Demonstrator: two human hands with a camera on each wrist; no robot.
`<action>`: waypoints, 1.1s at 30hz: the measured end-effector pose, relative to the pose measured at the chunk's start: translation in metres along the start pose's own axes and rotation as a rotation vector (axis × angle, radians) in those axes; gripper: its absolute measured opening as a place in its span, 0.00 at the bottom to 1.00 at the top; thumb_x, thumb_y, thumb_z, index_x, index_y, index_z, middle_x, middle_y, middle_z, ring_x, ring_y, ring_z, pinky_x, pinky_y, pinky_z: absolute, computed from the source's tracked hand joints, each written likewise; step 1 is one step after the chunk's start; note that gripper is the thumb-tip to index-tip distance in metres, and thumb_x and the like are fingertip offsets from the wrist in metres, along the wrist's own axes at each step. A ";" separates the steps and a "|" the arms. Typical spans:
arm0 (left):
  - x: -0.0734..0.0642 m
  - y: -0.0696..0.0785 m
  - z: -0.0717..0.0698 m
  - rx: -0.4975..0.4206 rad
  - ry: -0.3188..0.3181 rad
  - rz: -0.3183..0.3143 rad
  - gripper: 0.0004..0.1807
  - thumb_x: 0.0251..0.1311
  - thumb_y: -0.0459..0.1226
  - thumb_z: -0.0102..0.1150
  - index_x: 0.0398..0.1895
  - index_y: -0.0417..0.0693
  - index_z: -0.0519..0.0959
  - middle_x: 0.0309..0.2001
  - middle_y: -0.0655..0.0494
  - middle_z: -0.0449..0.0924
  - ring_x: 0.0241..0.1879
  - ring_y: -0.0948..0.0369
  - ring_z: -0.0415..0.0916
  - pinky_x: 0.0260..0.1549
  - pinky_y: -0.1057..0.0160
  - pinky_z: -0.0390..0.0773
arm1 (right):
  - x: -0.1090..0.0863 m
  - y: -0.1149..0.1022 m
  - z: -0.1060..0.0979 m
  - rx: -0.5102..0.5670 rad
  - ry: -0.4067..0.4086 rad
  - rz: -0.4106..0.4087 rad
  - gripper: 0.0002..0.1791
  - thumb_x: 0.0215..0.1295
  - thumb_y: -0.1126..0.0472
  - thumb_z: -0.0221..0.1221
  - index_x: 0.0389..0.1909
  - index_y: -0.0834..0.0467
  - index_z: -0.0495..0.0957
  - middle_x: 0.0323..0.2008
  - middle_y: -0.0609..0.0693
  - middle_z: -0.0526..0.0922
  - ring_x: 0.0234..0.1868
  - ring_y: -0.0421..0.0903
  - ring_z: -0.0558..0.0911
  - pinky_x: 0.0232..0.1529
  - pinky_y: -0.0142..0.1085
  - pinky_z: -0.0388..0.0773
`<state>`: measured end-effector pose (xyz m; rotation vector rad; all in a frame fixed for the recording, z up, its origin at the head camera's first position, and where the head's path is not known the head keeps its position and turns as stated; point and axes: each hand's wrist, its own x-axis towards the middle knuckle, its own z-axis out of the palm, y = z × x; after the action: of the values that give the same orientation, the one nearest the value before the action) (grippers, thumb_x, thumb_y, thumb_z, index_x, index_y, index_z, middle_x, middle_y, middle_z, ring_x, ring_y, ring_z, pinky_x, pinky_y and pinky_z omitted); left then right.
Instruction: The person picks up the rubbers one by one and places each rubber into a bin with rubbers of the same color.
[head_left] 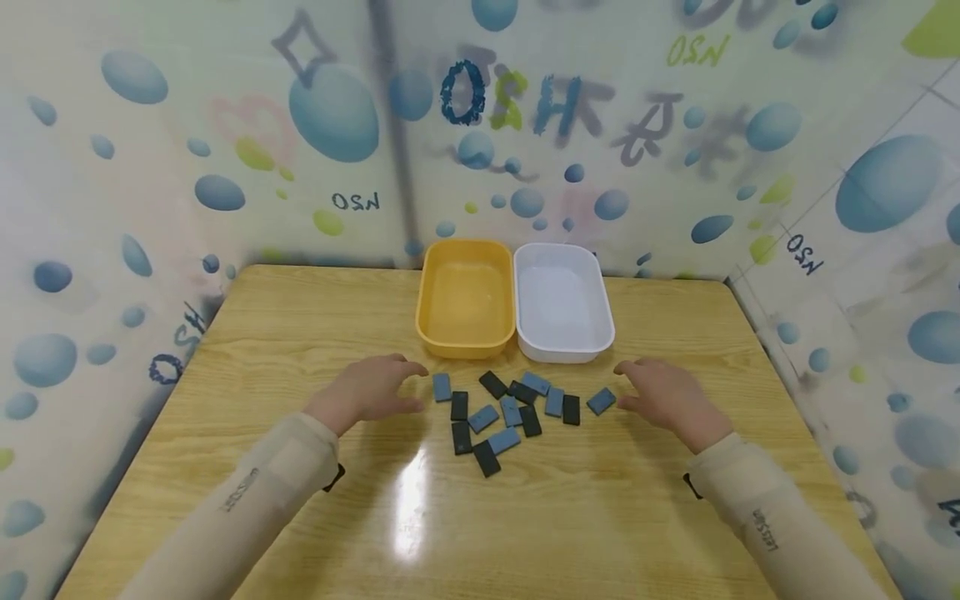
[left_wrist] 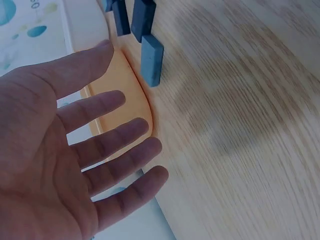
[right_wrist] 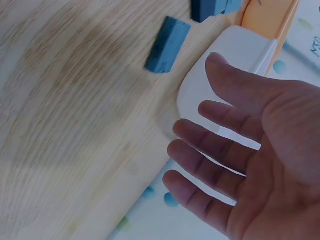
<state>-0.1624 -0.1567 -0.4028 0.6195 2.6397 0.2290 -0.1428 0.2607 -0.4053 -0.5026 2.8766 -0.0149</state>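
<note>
Several small flat rectangular blocks, some blue and some black, lie scattered on the wooden table. My left hand [head_left: 367,389] hovers at the left of the group, closest to a blue block [head_left: 442,387]. In the left wrist view its fingers [left_wrist: 112,140] are spread and hold nothing. On the opposite side my right hand [head_left: 670,402] is nearest another blue block [head_left: 602,401], with fingertips close beside it in the head view. The right wrist view shows that palm bare and the fingers [right_wrist: 215,145] extended. Black blocks [head_left: 486,458] lie mixed among the blue ones.
Behind the blocks stand a yellow bin [head_left: 467,348] and, to its right, a white bin [head_left: 567,353], side by side. Both look bare inside. The wooden table [head_left: 315,500] reaches back to a patterned backdrop [head_left: 262,167], which also rises along both sides.
</note>
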 end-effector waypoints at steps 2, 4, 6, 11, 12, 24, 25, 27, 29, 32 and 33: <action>0.004 0.004 0.000 -0.005 -0.007 -0.006 0.26 0.64 0.53 0.57 0.63 0.54 0.74 0.60 0.49 0.76 0.58 0.49 0.75 0.56 0.45 0.74 | 0.001 -0.005 -0.001 -0.004 -0.001 -0.013 0.25 0.61 0.52 0.66 0.55 0.61 0.76 0.47 0.60 0.83 0.46 0.58 0.82 0.44 0.50 0.80; 0.009 0.009 0.000 -0.014 -0.007 -0.014 0.25 0.65 0.53 0.55 0.61 0.54 0.76 0.58 0.50 0.78 0.57 0.50 0.76 0.56 0.46 0.75 | 0.003 -0.010 -0.002 -0.005 -0.001 -0.032 0.23 0.60 0.53 0.67 0.52 0.60 0.77 0.44 0.58 0.84 0.43 0.56 0.83 0.42 0.49 0.80; 0.014 0.014 0.001 -0.021 0.001 -0.025 0.24 0.66 0.54 0.55 0.60 0.54 0.76 0.56 0.51 0.80 0.56 0.51 0.77 0.54 0.47 0.76 | 0.005 -0.015 -0.002 -0.001 -0.002 -0.049 0.21 0.59 0.55 0.67 0.50 0.60 0.77 0.43 0.57 0.84 0.42 0.55 0.83 0.42 0.48 0.80; 0.023 0.022 0.005 -0.036 0.031 -0.057 0.22 0.65 0.53 0.56 0.56 0.51 0.78 0.53 0.51 0.82 0.52 0.52 0.79 0.51 0.50 0.78 | 0.012 -0.030 0.000 0.022 -0.009 -0.083 0.17 0.60 0.57 0.67 0.48 0.59 0.78 0.44 0.55 0.84 0.43 0.54 0.83 0.41 0.46 0.80; 0.025 0.023 0.005 -0.039 0.034 -0.066 0.22 0.65 0.52 0.56 0.56 0.51 0.79 0.52 0.51 0.82 0.51 0.51 0.79 0.51 0.50 0.78 | 0.013 -0.033 0.000 0.024 -0.011 -0.086 0.17 0.60 0.57 0.67 0.47 0.59 0.78 0.44 0.55 0.85 0.42 0.54 0.83 0.40 0.46 0.80; 0.042 0.036 0.019 0.036 0.133 -0.160 0.13 0.66 0.47 0.56 0.38 0.46 0.81 0.36 0.51 0.84 0.35 0.54 0.80 0.34 0.55 0.80 | 0.028 -0.059 0.009 0.023 -0.048 -0.112 0.16 0.61 0.54 0.66 0.46 0.56 0.78 0.41 0.52 0.85 0.39 0.49 0.83 0.38 0.43 0.80; 0.043 0.038 0.021 0.038 0.137 -0.173 0.13 0.66 0.46 0.56 0.34 0.46 0.79 0.32 0.52 0.82 0.31 0.55 0.79 0.29 0.56 0.78 | 0.028 -0.060 0.009 0.032 -0.051 -0.111 0.16 0.61 0.54 0.66 0.46 0.56 0.78 0.41 0.52 0.84 0.40 0.49 0.83 0.39 0.44 0.80; 0.044 0.041 0.023 0.040 0.144 -0.201 0.12 0.65 0.46 0.56 0.29 0.48 0.76 0.26 0.53 0.77 0.25 0.57 0.75 0.23 0.59 0.75 | 0.029 -0.062 0.010 0.037 -0.052 -0.114 0.17 0.61 0.54 0.66 0.47 0.56 0.78 0.42 0.52 0.84 0.40 0.48 0.83 0.39 0.43 0.80; 0.045 0.044 0.025 0.042 0.150 -0.221 0.13 0.65 0.45 0.56 0.27 0.48 0.74 0.23 0.54 0.75 0.23 0.58 0.73 0.20 0.61 0.72 | 0.029 -0.063 0.011 0.040 -0.044 -0.122 0.17 0.61 0.54 0.66 0.48 0.56 0.78 0.42 0.51 0.84 0.40 0.48 0.83 0.39 0.44 0.80; 0.047 0.048 0.028 0.034 0.152 -0.244 0.13 0.66 0.43 0.55 0.26 0.47 0.74 0.22 0.54 0.74 0.21 0.59 0.72 0.17 0.62 0.71 | 0.031 -0.065 0.012 0.036 -0.030 -0.138 0.18 0.60 0.53 0.67 0.48 0.56 0.78 0.42 0.52 0.84 0.40 0.49 0.83 0.39 0.44 0.80; 0.048 0.049 0.029 0.029 0.152 -0.249 0.13 0.66 0.43 0.55 0.25 0.47 0.74 0.22 0.54 0.74 0.20 0.59 0.71 0.17 0.63 0.70 | 0.031 -0.066 0.012 0.037 -0.026 -0.141 0.18 0.60 0.54 0.67 0.48 0.57 0.78 0.42 0.52 0.84 0.40 0.49 0.83 0.39 0.44 0.80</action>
<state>-0.1704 -0.0896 -0.4340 0.2873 2.8381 0.1691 -0.1467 0.1885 -0.4209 -0.6920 2.8041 -0.0843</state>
